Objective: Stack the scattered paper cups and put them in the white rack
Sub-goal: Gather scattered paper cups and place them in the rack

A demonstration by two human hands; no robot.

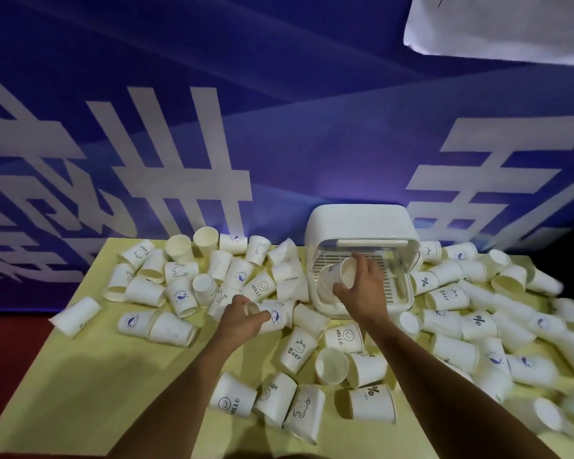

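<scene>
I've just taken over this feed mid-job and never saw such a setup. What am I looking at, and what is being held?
There is no machine here: these are a person's two bare arms, seen in one picture from a camera worn on their head, looking forward and down. The right hand holds what look like nested cups at the open front of the white rack. The left hand grips a whale-print cup lying on its side. Many scattered paper cups cover the yellow table, with a blue banner behind.
</scene>
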